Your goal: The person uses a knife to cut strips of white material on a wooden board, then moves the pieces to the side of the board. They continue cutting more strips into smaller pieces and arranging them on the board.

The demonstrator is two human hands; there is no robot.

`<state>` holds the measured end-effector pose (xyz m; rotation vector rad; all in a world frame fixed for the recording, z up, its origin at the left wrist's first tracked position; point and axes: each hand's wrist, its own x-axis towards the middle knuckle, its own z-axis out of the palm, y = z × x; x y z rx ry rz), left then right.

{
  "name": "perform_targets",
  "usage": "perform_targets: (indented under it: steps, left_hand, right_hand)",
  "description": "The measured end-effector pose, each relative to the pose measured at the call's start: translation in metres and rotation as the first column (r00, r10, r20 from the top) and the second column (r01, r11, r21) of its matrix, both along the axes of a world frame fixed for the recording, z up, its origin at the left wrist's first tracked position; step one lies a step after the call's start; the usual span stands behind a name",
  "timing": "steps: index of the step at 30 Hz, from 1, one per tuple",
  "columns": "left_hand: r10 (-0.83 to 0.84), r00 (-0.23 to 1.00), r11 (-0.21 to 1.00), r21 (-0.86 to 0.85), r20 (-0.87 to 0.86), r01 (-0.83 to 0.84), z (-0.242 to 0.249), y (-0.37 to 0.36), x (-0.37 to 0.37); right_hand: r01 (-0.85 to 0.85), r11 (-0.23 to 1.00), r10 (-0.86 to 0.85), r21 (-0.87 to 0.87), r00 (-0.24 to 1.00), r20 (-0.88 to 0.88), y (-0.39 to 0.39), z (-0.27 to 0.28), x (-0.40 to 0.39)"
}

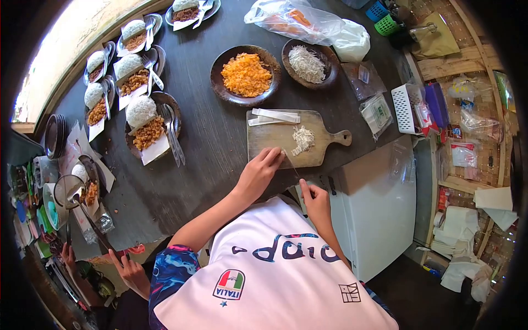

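Note:
My right hand point(315, 197) is closed around the handle of a thin knife point(292, 165), its blade pointing up and left over the near edge of the wooden cutting board point(264, 144). My left hand point(263, 169) rests at the board's near left edge, fingers bent and pressed together beside the blade; what lies under them is hidden. Long white strips point(275, 116) lie at the board's far left. A small heap of chopped white pieces point(303, 139) sits in the middle. Beyond the board stand a bowl of diced orange food point(247, 75) and a bowl of white shreds point(307, 64).
Several plates with rice point(141, 111), brown food, forks and spoons stand on the left. At lower left, another person's hand point(132, 273) holds a long-handled utensil near a strainer point(67, 191). Plastic bags point(308, 25) lie at the back, a white basket point(406, 109) to the right.

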<state>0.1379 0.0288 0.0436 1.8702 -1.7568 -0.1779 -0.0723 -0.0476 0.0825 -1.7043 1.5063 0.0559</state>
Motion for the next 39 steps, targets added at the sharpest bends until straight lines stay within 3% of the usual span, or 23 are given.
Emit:
perform_targets:
  steps: [5,16,22,31,36,39]
  left_hand:
    - [-0.011,0.999,1.0,-0.016,0.045,0.012,0.002,-0.001,0.0]
    - [-0.015,1.0,0.999,-0.03,0.007,0.015,-0.004,-0.001,0.002]
    - [-0.013,0.999,0.998,-0.058,-0.031,0.011,-0.003,-0.002,0.001]
    - [-0.026,1.0,0.999,-0.03,-0.003,0.026,-0.001,0.0,0.004]
    - [-0.01,1.0,0.998,-0.054,-0.021,0.009,-0.004,-0.001,0.001]
    - [-0.007,1.0,0.999,-0.039,-0.03,0.005,-0.005,-0.001,0.001]
  right_hand:
    - [-0.002,0.997,0.014,-0.077,0.988,0.156,-0.005,-0.018,0.018]
    - [-0.006,0.996,0.01,-0.085,0.999,0.037,0.005,0.002,0.002]
    - [0.02,0.999,-0.019,-0.031,0.999,0.047,0.008,0.005,-0.001]
    - [0.017,0.996,-0.007,-0.086,0.993,0.115,0.002,-0.01,0.015]
    - [0.009,0.999,-0.009,-0.035,1.0,0.003,0.003,-0.002,0.006]
    - [0.038,0.998,-0.034,-0.059,0.997,0.075,0.0,-0.014,0.022]
